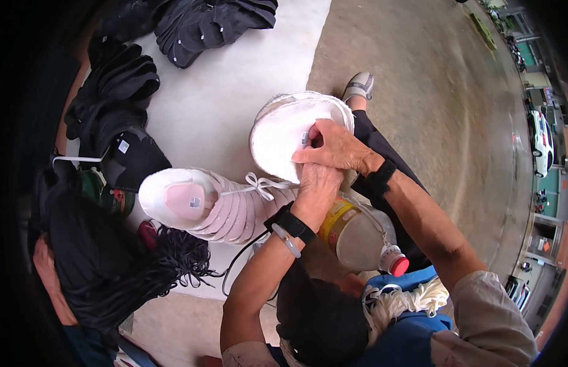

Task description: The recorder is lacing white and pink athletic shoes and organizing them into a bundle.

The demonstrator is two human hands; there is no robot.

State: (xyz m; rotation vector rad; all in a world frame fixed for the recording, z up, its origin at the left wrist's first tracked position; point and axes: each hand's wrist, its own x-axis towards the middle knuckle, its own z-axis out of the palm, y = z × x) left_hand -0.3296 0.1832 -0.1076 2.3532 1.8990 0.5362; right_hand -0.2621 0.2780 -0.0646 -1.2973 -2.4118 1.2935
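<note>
A stack of white shoe uppers [278, 134] lies in front of me, with a small dark label near its middle. My right hand [340, 147] bends over the top one, thumb and forefinger curled together on the white material beside the label. Just below, my left hand [320, 183] rests against the stack's near edge, its fingers hidden beneath the right hand. To the left, a row of pale pink shoe uppers [235, 205] lies overlapped, with a white lace [259, 185] tied in a bow at its far end. A black shoe upper [320, 321] sits close to my body.
A big plastic bottle [360, 241] with a red cap stands right of my left wrist. White laces [418, 298] bunch on blue cloth. Black uppers [213, 27] pile on the white tabletop [217, 104]. Black laces [183, 257] hang at left, near another person's arm [55, 284].
</note>
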